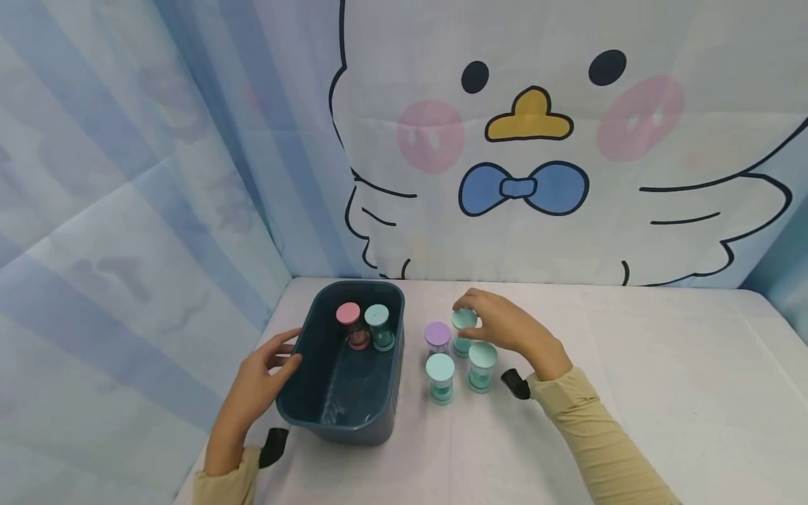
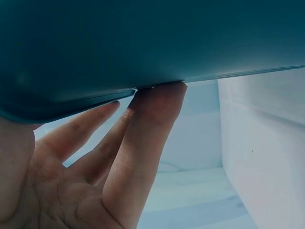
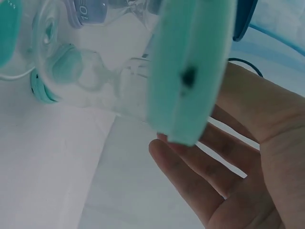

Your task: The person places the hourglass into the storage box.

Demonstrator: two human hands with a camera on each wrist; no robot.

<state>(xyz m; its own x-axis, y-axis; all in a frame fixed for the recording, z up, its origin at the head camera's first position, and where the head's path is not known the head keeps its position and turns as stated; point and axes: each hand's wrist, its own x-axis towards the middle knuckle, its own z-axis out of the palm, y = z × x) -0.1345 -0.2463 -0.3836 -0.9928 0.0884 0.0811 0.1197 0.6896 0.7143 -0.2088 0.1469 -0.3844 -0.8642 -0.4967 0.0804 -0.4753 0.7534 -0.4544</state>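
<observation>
Thumb and fingers of the right hand [image 1: 513, 326] curved round the rear green timer [image 1: 464, 318], right of the bin [image 1: 344, 393]; a blurred green cap [image 3: 190, 76], cut off at the top of the right wrist view, hid the thumb's tip. A front green timer [image 1: 440, 369] covered the base of the purple timer [image 1: 437, 334]. Loosely spread, the left hand [image 1: 257, 379] touched the bin's left side. The counter [image 1: 637, 372] stretched wide rightward beyond the timers.
</observation>
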